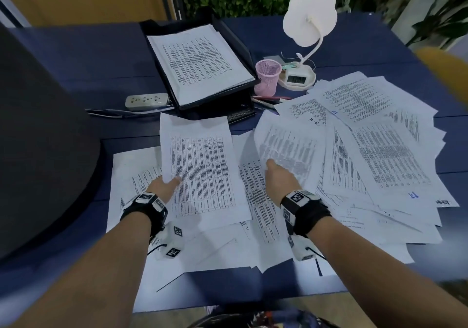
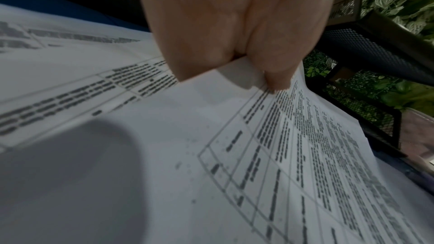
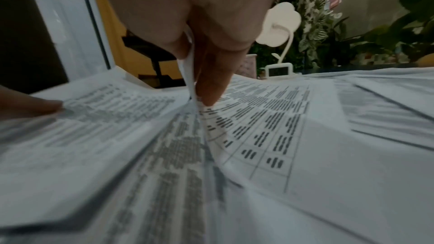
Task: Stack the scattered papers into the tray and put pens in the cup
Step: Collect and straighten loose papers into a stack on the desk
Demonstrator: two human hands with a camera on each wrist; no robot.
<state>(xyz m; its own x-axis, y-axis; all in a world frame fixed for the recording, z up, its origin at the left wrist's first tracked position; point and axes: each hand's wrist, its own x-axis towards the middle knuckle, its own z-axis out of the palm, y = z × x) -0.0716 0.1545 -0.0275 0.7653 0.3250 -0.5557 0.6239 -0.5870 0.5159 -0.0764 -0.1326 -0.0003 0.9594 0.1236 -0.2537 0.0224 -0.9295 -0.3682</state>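
The left hand (image 1: 164, 187) pinched the near left edge of a printed sheet (image 1: 202, 165), thumb on top and fingers underneath; the left wrist view showed the paper's edge caught between thumb (image 2: 279, 58) and palm. That sheet lay slightly lifted over other pages at the near left of the table (image 1: 76, 56). The right hand (image 1: 279, 178) gripped a second sheet (image 1: 286, 147), blurred in the head view; the right wrist view showed its edge standing upright, squeezed between the fingers (image 3: 211, 81).

Around both hands the scattered papers (image 1: 374, 150) overlapped in a loose spread across the near and right parts of the dark blue table, some hanging over its near edge. Farther away, left of centre, stood the black tray (image 1: 238, 41), tilted, with a stack of printed pages (image 1: 200, 61) already in it. Just right of the tray stood the pink mesh cup (image 1: 268, 76); whether anything was in it could not be told. Pens (image 1: 271, 99) lay on the table just near of the cup, between the tray and the papers. A white desk lamp (image 1: 310, 16) with a small clock in its base stood right of the cup. A white power strip (image 1: 147, 101) lay left of the tray.
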